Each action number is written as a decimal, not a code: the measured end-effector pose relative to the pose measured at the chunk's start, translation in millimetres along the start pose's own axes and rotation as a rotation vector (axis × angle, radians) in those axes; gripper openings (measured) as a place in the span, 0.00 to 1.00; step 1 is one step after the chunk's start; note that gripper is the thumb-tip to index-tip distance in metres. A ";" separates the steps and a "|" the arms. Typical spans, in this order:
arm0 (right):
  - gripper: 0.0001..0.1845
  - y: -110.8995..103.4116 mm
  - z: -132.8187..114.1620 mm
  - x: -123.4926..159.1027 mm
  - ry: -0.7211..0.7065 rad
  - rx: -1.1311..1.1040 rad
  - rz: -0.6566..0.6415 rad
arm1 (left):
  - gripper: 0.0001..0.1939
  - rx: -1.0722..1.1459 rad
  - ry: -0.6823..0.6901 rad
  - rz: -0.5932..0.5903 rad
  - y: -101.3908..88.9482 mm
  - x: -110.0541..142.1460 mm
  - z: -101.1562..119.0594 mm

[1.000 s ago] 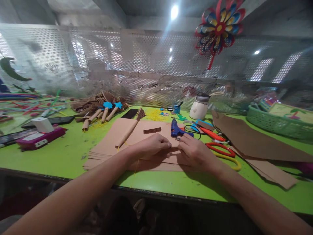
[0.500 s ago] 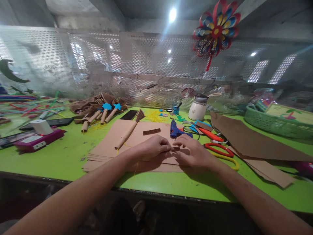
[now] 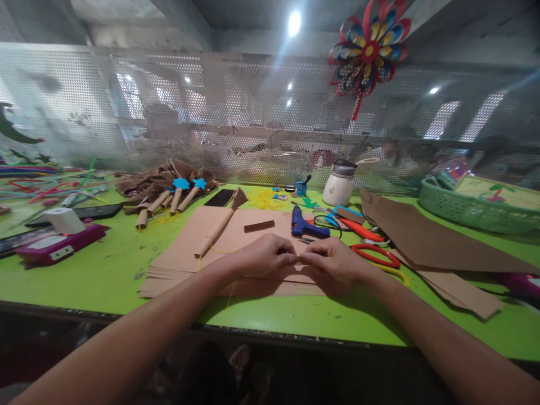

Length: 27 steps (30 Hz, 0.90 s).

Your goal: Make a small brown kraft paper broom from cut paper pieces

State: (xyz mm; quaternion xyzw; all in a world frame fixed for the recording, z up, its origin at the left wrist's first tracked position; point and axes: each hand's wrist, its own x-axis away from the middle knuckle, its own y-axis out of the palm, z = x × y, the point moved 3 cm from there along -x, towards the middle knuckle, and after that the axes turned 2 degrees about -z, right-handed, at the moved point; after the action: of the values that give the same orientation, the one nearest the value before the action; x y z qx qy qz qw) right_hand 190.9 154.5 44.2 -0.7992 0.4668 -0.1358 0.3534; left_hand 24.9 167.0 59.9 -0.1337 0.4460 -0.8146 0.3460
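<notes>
Two hands, left and right, fingertips almost meeting, both pinched on a small brown strip. Only a sliver of it shows; fingers cover the rest, so can't read its shape or folds. It's over the near half of the brown paper stack; hands and forearms block the stack's near edge. Sheet count unclear, several edges fan out at the near left corner.

Counts: one loose folded strip on the stack, beyond the left hand. One rolled paper tube with frayed end, left of that strip. One blue glue gun just beyond the right hand, black cable looped beside it. Two blue cutouts in the tube pile at back left; tubes overlap, no firm count. One red scissor handle and one yellow handle, the yellow partly behind the right forearm.

Around: yellow thread disappears under the left forearm. White jar at the back, green basket far right, cropped by the frame. Purple power strip at left. Purple item at right edge cut off, can't identify. Under the table: too dark.
</notes>
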 end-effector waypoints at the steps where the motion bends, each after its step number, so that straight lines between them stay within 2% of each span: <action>1: 0.19 0.1 2.5 0.1 0.025 -0.061 -0.025 | 0.17 -0.014 -0.004 -0.012 -2.0 0.4 -0.8; 5: 0.21 0.0 8.6 2.5 0.095 -0.251 -0.160 | 0.13 -0.063 -0.049 -0.069 -8.1 1.6 -6.2; 9: 0.19 -1.1 4.8 4.7 0.049 -0.249 -0.240 | 0.11 -0.032 -0.046 -0.090 -7.1 2.4 -7.8; 13: 0.15 -1.1 -5.6 4.2 -0.057 -0.050 -0.175 | 0.12 0.024 -0.015 -0.099 -4.6 2.6 -3.6; 17: 0.18 -0.5 -13.4 4.1 -0.137 0.076 -0.102 | 0.14 0.051 -0.002 -0.106 -5.6 2.0 -0.7; 20: 0.19 1.3 -10.1 5.2 -0.071 -0.010 -0.164 | 0.15 0.081 -0.030 -0.128 -6.0 2.3 -2.9; 23: 0.22 2.8 -2.1 6.9 0.043 -0.184 -0.248 | 0.11 0.146 -0.071 -0.168 -5.2 3.1 -6.6; 27: 0.22 1.5 4.3 7.1 0.095 -0.303 -0.307 | 0.09 0.147 -0.067 -0.189 -5.6 3.1 -6.9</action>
State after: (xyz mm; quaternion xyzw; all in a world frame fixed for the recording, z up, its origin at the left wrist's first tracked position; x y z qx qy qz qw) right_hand 196.0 150.0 39.3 -0.8976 0.3707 -0.1539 0.1821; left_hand 16.5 171.3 60.3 -0.1765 0.3585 -0.8692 0.2913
